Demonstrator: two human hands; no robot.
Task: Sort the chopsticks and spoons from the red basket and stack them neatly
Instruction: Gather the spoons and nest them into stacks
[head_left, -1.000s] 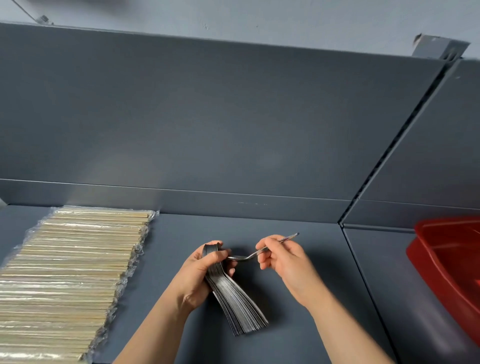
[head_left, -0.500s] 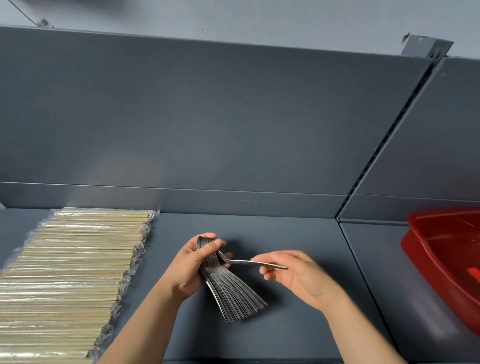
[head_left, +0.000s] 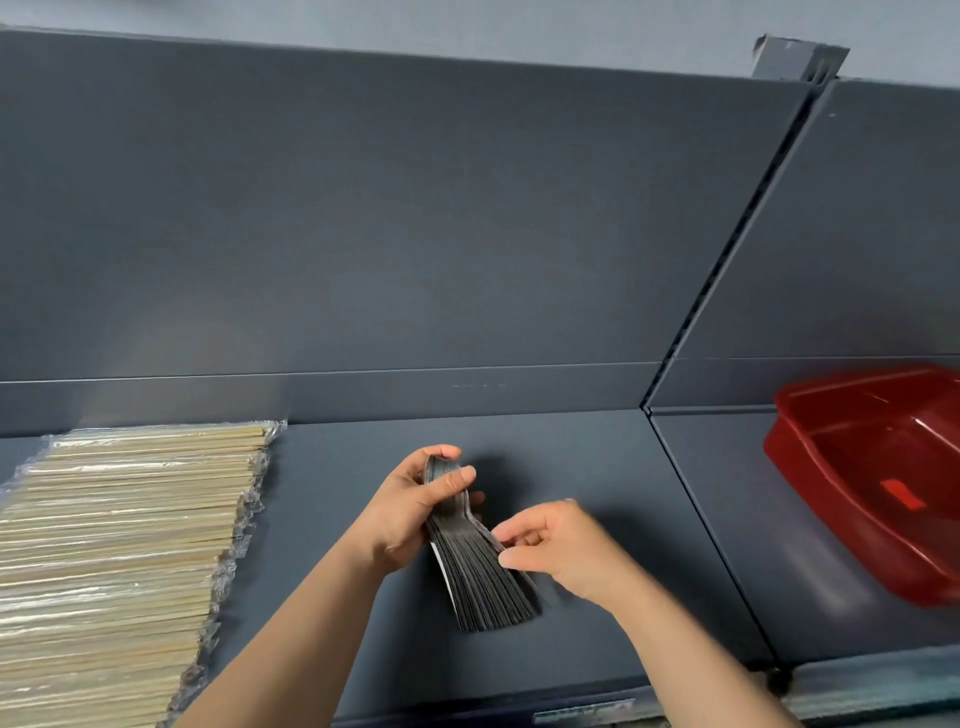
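Spoons (head_left: 483, 577) nest in a stack; left hand (head_left: 410, 512) grips the bowls, right hand (head_left: 563, 551) pinches the handles.

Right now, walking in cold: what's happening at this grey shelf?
A person is sorting cutlery by hand. The left hand grips a stack of spoons near the bowl end, with the handles fanning down to the shelf. The right hand is at the handles, its fingers pinching the stack's right edge. The wrapped chopsticks lie piled in a neat block on the left. The red basket sits to the right, with no cutlery showing in the part that is visible.
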